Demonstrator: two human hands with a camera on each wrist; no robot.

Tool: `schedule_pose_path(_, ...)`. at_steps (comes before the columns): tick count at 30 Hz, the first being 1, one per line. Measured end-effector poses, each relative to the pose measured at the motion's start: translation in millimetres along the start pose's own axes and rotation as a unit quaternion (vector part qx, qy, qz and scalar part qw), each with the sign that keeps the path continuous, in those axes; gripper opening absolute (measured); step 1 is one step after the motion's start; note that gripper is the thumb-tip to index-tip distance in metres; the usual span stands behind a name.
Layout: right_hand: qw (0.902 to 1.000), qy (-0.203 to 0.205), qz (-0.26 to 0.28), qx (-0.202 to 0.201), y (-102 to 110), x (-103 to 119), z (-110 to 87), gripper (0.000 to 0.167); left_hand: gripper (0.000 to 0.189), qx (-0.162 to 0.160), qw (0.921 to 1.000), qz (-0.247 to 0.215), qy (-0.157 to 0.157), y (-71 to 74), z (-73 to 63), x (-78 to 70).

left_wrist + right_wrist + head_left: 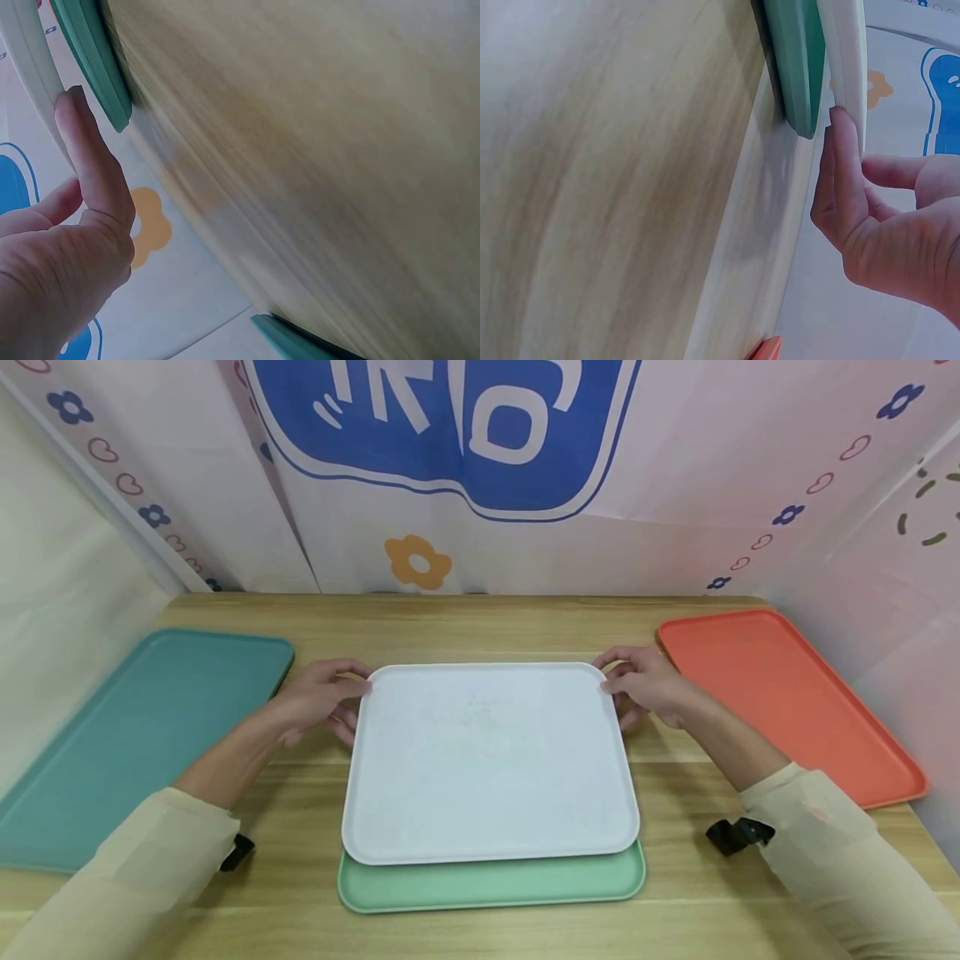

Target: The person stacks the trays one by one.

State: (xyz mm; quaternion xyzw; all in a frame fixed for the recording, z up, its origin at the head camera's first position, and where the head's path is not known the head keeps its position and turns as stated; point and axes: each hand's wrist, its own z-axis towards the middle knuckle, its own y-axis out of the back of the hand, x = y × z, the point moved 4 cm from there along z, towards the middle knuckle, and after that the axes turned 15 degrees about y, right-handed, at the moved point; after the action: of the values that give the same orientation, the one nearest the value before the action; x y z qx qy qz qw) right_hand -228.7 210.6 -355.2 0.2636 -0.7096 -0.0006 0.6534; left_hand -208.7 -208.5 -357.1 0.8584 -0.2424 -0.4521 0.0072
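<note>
A white tray (487, 760) is held level between both hands, above a green tray (495, 883) whose front edge shows beneath it. At the far left corner my left hand (318, 697) pinches the white rim, thumb on top and fingers below. My right hand (647, 685) grips the far right corner the same way. In the left wrist view, fingers of the left hand (75, 225) lie under the white tray (30, 67), apart from the green tray (94, 60). A gap also separates the white tray (847, 67) from the green tray (799, 67) in the right wrist view.
A teal tray (142, 735) lies at the left of the wooden table (480, 627). On the right lies an orange-red tray (787, 702), close to my right forearm. A printed white backdrop (637, 552) stands behind the table's far edge.
</note>
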Motion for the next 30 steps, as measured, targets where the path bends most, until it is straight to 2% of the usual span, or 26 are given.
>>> schedule_pose_path(12,1.0,0.004,-0.002,0.005,-1.1,-2.8,-2.5,0.037,0.039,-0.005,1.0,0.004,0.007,-0.8,-0.4,0.9)
schedule_pose_path(30,0.9998,-0.006,0.007,0.019,-4.9,-5.4,-9.0,0.038,0.035,0.014,0.9997,0.012,0.015,-4.4,-2.5,5.7)
